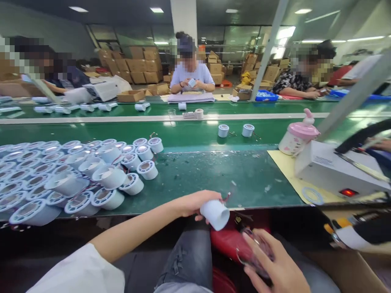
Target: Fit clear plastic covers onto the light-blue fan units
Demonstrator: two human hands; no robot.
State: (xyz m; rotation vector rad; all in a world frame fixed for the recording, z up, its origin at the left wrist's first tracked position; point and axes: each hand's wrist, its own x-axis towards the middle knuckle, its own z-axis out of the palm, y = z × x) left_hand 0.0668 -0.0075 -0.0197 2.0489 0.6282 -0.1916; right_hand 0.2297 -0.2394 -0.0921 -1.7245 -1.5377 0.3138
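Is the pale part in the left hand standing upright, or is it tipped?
Tipped: the pale part slants in the left hand, one round end turned toward the picture's lower right.

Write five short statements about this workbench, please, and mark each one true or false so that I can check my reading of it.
1. The left hand holds a pale cylinder. True.
2. The right hand also holds that cylinder. False: the right hand is apart from it, lower down and to the right.
3. A pile of similar cylinders lies to the left of the left hand. True.
4. A pink-lidded cup stands among the pile. False: the cup is beside the grey box.
5. The box's switch glows red. True.
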